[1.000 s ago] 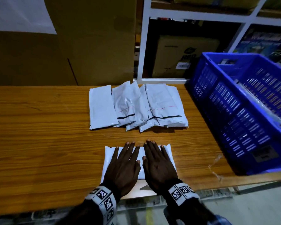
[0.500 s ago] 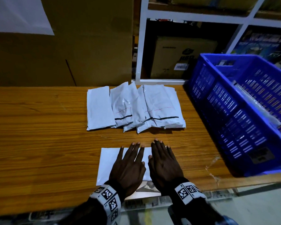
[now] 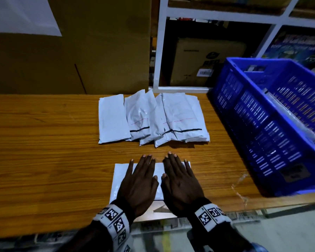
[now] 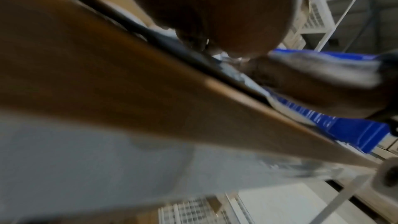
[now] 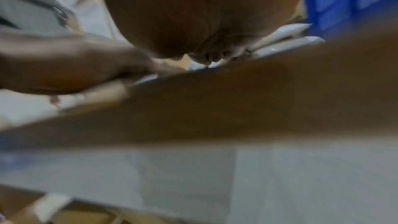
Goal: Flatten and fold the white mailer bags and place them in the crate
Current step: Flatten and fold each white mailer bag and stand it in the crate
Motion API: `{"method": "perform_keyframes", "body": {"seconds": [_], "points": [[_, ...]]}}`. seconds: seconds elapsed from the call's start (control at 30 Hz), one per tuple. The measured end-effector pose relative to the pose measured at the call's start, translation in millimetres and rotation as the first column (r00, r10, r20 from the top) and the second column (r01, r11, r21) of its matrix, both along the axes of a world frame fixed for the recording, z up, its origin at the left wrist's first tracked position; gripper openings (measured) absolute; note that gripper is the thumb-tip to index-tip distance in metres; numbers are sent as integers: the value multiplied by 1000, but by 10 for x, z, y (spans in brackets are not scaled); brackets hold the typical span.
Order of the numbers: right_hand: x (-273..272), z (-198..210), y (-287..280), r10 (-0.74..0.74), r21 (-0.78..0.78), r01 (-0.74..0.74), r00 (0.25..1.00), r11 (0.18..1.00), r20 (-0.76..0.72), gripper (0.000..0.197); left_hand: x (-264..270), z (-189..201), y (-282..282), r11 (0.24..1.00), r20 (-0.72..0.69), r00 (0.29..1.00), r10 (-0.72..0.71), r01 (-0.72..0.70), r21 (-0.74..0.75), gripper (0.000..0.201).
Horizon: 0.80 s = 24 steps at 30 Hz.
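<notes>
Since a second ago, both hands have slid back toward me along the flat white plastic mailer bag (image 3: pixel 123 180), and their fingertips now reach just past its far edge onto the wood; the bag looks smoother than it did then.

Going left to right from my head view: the brown wood-grain table (image 3: pixel 44 160) is bare on its left stretch, with large brown cardboard boxes (image 3: pixel 98 42) standing behind it. My left hand (image 3: pixel 139 182) lies palm-down on the bag with fingers straight and slightly spread, pressing, gripping nothing. My right hand (image 3: pixel 180 182) lies just beside it, thumbs nearly touching, equally flat with fingers extended, covering the bag's right part. Both wrists carry white bands printed with black square markers (image 3: pixel 115 220). The bag sits at the table's near edge, centred in front of me.

Farther back on the table, apart from the hands, a row of folded white mailer bags with black stripes (image 3: pixel 153 119) lies overlapping one another. Behind them stands a white metal shelf frame (image 3: pixel 157 51) holding a carton.

At the right, the blue slotted plastic crate (image 3: pixel 262 124) rests on the table, well apart from the bag I press.

Both wrist views are blurred; they show only the table edge and the heels of my hands.
</notes>
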State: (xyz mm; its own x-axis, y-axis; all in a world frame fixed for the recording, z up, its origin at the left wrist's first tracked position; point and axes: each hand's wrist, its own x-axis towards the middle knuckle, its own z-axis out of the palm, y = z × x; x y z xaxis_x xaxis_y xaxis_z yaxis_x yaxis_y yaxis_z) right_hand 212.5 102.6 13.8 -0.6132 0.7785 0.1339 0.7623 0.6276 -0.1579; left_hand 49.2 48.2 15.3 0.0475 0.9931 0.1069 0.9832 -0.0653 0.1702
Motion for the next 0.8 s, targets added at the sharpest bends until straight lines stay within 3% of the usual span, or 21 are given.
{"method": "perform_keyframes", "body": {"seconds": [0.17,0.67,0.8], "points": [[-205,-72,-88,48,-38,-48,999,998,-10,56,-125,-42,-54,998,-5,1000,-16,16,-68,68],[-179,-133,-115,31,-63,-36,996,997,-80,53,-135,-101,-78,999,44,999,-9,11,-50,55],[-87,-123,-91,-4,-60,1,999,998,-47,57,-297,-107,-166,997,53,997,49,-46,-60,54]]}}
